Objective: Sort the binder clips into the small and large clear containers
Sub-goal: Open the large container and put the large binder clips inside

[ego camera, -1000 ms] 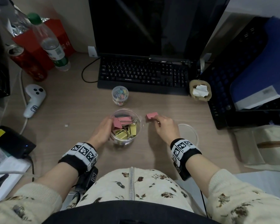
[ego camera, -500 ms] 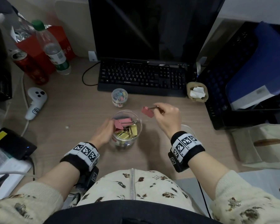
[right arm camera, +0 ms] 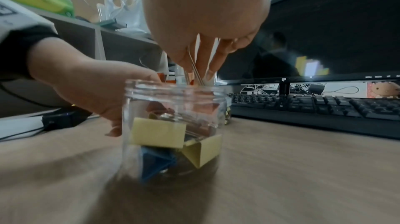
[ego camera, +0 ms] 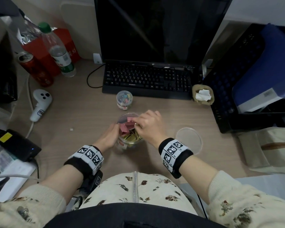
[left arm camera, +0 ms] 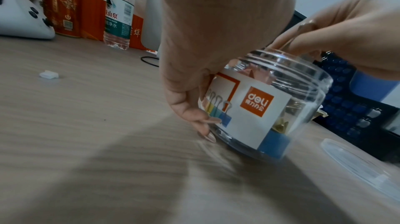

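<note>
The large clear container [ego camera: 124, 146] [left arm camera: 281, 101] [right arm camera: 173, 125] stands on the desk in front of me, open, with pink, yellow and blue binder clips inside. My left hand [ego camera: 113, 132] [left arm camera: 201, 121] grips its left wall. My right hand [ego camera: 138, 123] [right arm camera: 201, 67] is over its mouth and pinches the wire handles of a pink binder clip [ego camera: 130, 119], whose body sits at the rim. The small clear container [ego camera: 124, 100], lid on, holds small coloured clips and stands behind, near the keyboard.
A clear lid [ego camera: 188, 140] lies on the desk right of the large container. A keyboard [ego camera: 148, 79] and monitor are behind. A white controller [ego camera: 40, 104], a can and a water bottle [ego camera: 59, 51] stand at the left, and a black crate [ego camera: 247, 83] at the right.
My right hand lifted the pink clip from the desk right of the large container and carried it left over the container's mouth. My left hand stayed on the container.
</note>
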Motion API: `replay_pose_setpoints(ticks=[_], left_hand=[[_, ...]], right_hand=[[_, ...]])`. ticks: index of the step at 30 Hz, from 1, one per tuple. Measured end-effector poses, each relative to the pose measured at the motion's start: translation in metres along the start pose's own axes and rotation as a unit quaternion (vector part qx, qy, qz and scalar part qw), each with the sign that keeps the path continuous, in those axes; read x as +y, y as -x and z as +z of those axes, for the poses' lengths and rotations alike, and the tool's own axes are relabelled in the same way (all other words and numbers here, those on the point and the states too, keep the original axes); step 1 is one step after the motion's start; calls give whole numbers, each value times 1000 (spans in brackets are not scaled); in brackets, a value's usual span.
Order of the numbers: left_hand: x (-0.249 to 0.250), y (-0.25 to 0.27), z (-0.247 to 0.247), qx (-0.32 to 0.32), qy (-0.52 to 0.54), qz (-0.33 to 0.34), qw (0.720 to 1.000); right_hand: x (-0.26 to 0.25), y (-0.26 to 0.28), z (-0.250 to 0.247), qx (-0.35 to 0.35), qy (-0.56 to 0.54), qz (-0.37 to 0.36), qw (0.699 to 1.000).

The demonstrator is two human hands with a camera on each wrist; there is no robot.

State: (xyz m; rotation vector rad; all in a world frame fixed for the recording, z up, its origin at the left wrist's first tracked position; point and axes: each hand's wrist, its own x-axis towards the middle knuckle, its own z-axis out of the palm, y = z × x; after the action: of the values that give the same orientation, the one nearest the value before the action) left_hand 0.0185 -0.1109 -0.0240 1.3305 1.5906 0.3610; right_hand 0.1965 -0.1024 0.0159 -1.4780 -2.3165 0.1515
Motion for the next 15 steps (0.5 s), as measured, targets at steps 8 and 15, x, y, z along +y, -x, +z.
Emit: replay_pose_setpoints(ticks=[8,15], left_hand=[[-5,-2,4,-4,18,12,1000],[2,4,3,6,20,12,1000]], right_hand=[[7,7,9,-131,66,6,989],[-2,6,6,-265,69,14,962]])
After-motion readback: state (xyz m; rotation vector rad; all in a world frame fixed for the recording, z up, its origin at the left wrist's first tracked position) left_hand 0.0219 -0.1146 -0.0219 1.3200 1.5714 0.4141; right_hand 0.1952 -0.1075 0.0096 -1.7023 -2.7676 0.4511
